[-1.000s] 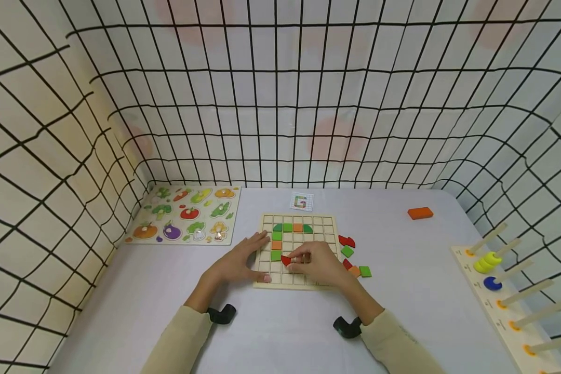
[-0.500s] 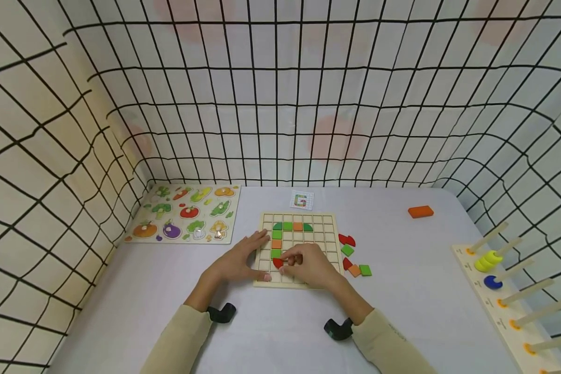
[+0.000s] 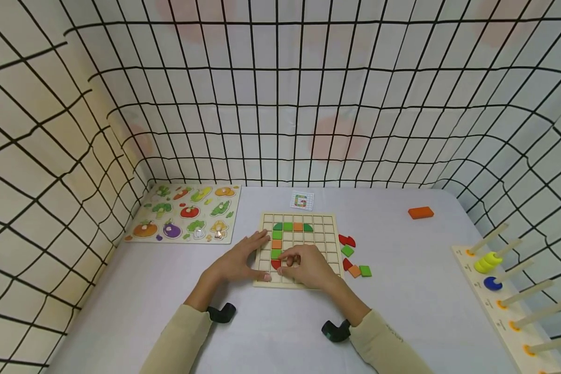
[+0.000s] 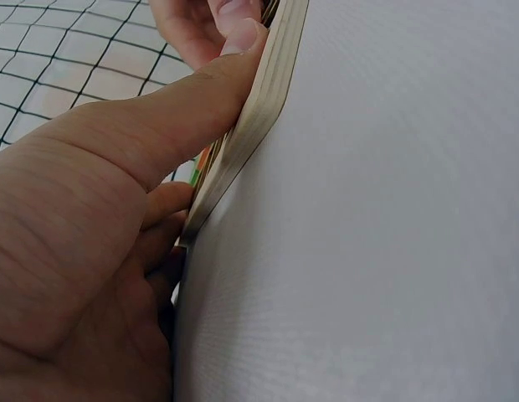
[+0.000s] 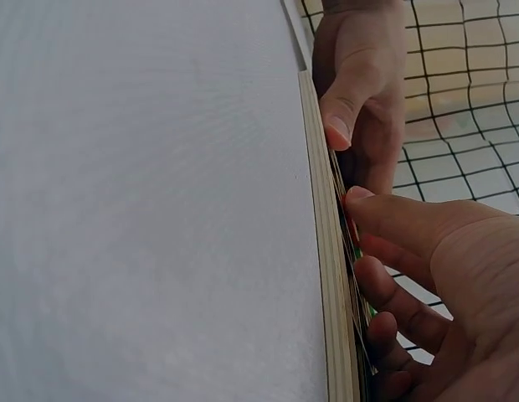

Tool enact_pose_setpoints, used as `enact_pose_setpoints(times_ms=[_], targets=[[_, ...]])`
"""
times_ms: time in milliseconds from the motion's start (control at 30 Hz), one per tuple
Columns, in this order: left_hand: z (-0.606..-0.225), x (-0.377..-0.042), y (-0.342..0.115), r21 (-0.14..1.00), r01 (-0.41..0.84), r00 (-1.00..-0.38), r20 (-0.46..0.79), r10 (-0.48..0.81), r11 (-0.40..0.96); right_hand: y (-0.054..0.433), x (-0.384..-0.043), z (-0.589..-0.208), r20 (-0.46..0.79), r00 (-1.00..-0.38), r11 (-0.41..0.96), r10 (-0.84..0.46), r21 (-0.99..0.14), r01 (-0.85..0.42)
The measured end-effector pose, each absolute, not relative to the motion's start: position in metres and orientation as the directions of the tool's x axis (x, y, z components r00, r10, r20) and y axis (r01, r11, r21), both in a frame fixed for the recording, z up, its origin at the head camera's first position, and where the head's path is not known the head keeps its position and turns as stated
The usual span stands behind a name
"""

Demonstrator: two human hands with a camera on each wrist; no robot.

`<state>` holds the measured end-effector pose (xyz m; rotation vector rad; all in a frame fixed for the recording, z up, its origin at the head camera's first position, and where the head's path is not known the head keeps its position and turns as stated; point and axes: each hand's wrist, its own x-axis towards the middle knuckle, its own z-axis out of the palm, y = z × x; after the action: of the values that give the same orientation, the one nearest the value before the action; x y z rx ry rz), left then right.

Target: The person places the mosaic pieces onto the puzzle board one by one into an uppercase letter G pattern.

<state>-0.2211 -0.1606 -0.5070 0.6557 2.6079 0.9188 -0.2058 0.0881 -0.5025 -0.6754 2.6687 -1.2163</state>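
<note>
A wooden grid board (image 3: 327, 254) lies on the white table. Green and orange square tiles, with dark green rounded corner tiles, form a row and a column in its cells. Below the column's lowest green tile (image 3: 276, 254) sits a red quarter-round tile (image 3: 275, 264). My right hand (image 3: 306, 266) has its thumb and index finger pinched at that red tile's right side; the right wrist view hides most of the contact. My left hand (image 3: 237, 262) rests along the board's left side, fingers extended and thumb (image 4: 201, 96) on the near-left part of the rim.
Loose red, green and orange tiles (image 3: 354, 270) lie right of the board. Behind it is a small pattern card (image 3: 302, 200). A vegetable puzzle (image 3: 187, 214) lies at the back left, an orange block (image 3: 421, 212) at the back right. A peg stacker (image 3: 500, 296) runs along the right.
My right hand has moved left with the red tile, which has gone from right of the column to the cell beneath its lowest green tile. My left hand has stayed put.
</note>
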Motion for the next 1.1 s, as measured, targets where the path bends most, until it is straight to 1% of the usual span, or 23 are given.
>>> enact_pose_setpoints(times_ms=[367, 600, 833, 1100], targets=[[-0.506, -0.223, -0.16, 0.638, 0.308, -0.854, -0.141, 0.501, 0.705, 0.088, -0.206, -0.503, 0.059, -0.895, 0.576, -0.441, -0.747, -0.333], [-0.505, -0.222, -0.16, 0.659, 0.308, -0.85, -0.135, 0.51, 0.687, 0.094, -0.208, -0.507, 0.039, -0.896, 0.551, -0.442, -0.776, -0.306], [-0.508, -0.222, -0.158, 0.657, 0.3, -0.851, -0.143, 0.505, 0.691, 0.111, -0.21, -0.502, 0.026, -0.907, 0.527, -0.42, -0.807, -0.267], [-0.507, -0.222, -0.159, 0.65, 0.293, -0.859, -0.144, 0.492, 0.701, 0.146, -0.211, -0.495, 0.025, -0.945, 0.558, -0.326, -0.802, -0.214]])
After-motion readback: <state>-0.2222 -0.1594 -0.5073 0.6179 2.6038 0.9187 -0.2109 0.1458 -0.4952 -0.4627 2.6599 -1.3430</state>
